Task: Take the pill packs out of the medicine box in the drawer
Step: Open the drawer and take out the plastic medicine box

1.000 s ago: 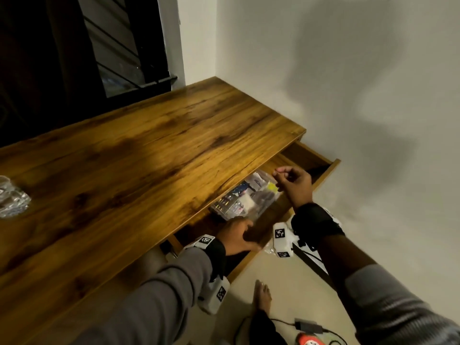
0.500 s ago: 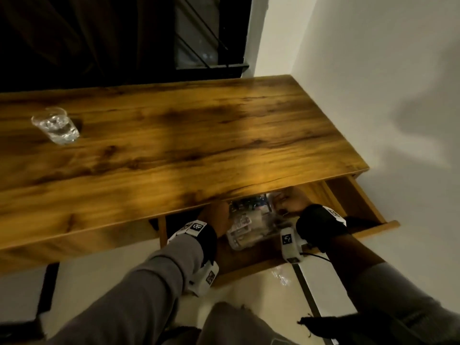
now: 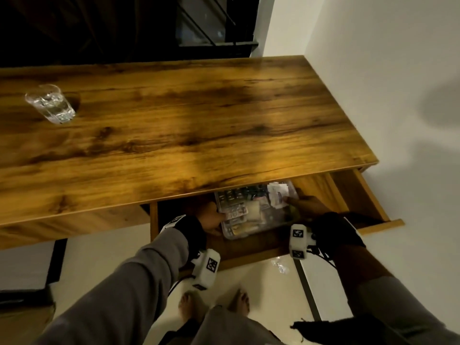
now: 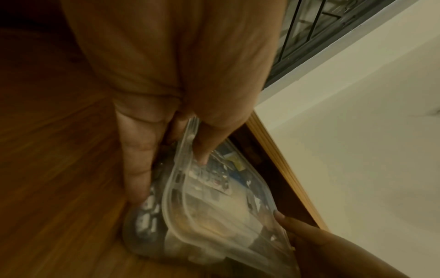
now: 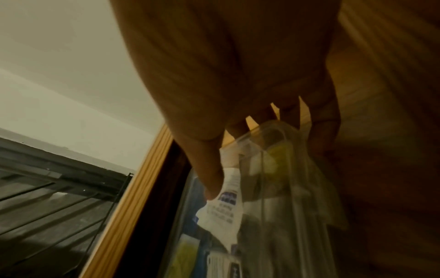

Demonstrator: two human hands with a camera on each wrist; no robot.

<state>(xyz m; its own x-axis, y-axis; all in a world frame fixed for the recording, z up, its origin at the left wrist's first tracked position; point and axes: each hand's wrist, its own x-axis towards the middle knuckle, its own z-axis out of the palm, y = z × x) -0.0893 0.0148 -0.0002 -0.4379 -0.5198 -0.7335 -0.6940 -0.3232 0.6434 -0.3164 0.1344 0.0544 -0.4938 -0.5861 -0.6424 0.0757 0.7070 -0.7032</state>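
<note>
A clear plastic medicine box (image 3: pixel 254 215) lies in the open wooden drawer (image 3: pixel 251 258) under the tabletop's front edge. Through the plastic I see several pill packs (image 3: pixel 235 212) and a white leaflet (image 3: pixel 277 195). My left hand (image 3: pixel 214 217) grips the box's left end. In the left wrist view the left hand (image 4: pixel 164 150) has its thumb on the lid and its fingers down the side of the box (image 4: pixel 214 206). My right hand (image 3: pixel 298 204) holds the right end. In the right wrist view the right hand (image 5: pixel 262 150) has its thumb over the leaflet (image 5: pixel 226 203) and its fingers curled round the box's end (image 5: pixel 273 188).
A glass of water (image 3: pixel 49 104) stands at the far left of the wooden tabletop (image 3: pixel 199 120). A white wall runs along the right, close to the drawer's right side. My bare feet (image 3: pixel 239 302) are on the pale floor below the drawer front.
The right hand, raised over the box a second ago, has come down and now grips its right end. The left hand still holds the left end. The head view has swung left.
</note>
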